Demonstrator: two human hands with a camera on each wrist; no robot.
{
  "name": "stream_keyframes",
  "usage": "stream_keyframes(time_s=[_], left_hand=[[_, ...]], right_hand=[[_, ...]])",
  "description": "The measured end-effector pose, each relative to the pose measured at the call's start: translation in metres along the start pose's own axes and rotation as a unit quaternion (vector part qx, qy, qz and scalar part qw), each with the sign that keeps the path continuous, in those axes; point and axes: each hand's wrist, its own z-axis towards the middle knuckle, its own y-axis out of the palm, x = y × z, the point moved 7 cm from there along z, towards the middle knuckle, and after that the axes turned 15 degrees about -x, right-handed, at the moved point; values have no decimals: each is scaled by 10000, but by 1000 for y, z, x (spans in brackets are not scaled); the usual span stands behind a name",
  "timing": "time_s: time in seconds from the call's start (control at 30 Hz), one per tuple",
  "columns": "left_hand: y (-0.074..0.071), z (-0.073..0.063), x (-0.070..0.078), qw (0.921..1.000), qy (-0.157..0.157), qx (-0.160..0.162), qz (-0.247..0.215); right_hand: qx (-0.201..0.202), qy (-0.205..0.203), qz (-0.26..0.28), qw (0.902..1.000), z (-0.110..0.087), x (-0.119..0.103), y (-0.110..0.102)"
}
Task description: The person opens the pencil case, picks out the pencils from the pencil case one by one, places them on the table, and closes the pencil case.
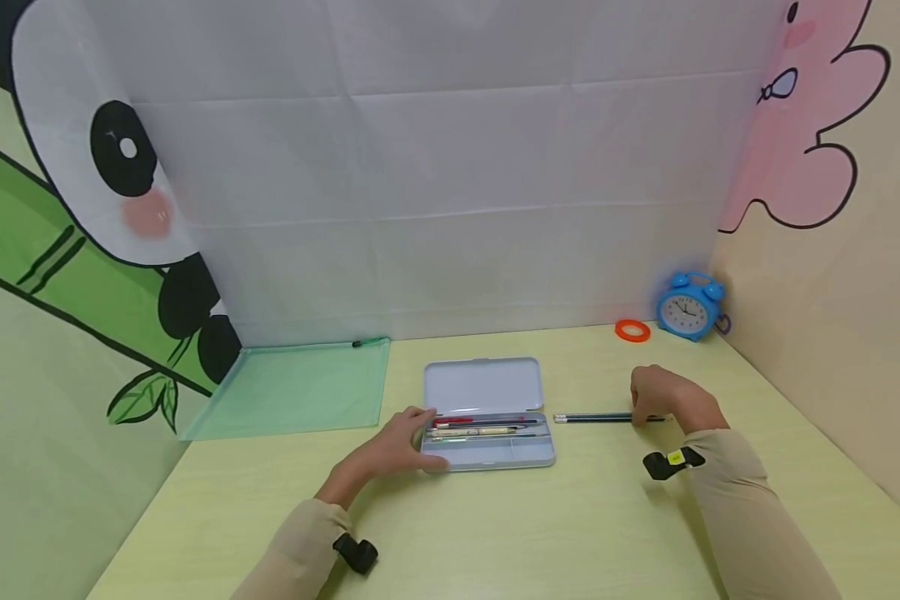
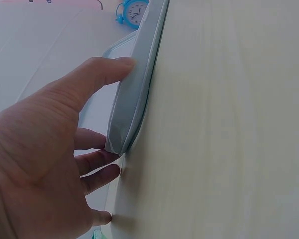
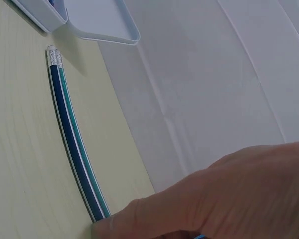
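A white pencil case [image 1: 487, 454] lies with its lid folded back on the table, several pens and pencils [image 1: 480, 431] in its rear compartment. My left hand [image 1: 399, 442] holds the case at its left end, the thumb along the front side and the fingers around the left corner; the left wrist view shows the thumb [image 2: 107, 69] on the side wall. To the right of the case, two pencils [image 1: 591, 418], dark blue and teal with white eraser ends [image 3: 54, 56], lie side by side. My right hand [image 1: 667, 393] pinches them near their far right end, which the fingers partly hide.
A translucent green zip pouch [image 1: 307, 387] lies flat at the back left. At the back right are an orange-red ring [image 1: 632, 331] and a blue alarm clock [image 1: 685, 312], close to the white cloth [image 1: 457, 167]. A wall rises along the table's right edge.
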Motion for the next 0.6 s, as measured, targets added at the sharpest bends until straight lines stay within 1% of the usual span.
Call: stream_keyframes(time_s=[0.27, 0.43, 0.47, 0.6], left_hand=[[0, -1, 1, 9999, 116, -37, -12], [-1, -1, 2, 9999, 139, 0, 3], [-1, -1, 2, 9999, 150, -6, 69], [-1, -1, 2, 9999, 144, -3, 73]], right_hand=[[8, 22, -114, 9999, -4, -4, -3], [-11, 40, -109, 9999, -3, -2, -2], [2, 30, -114, 9999, -3, -2, -3], [51, 13, -108, 9999, -6, -2, -3]])
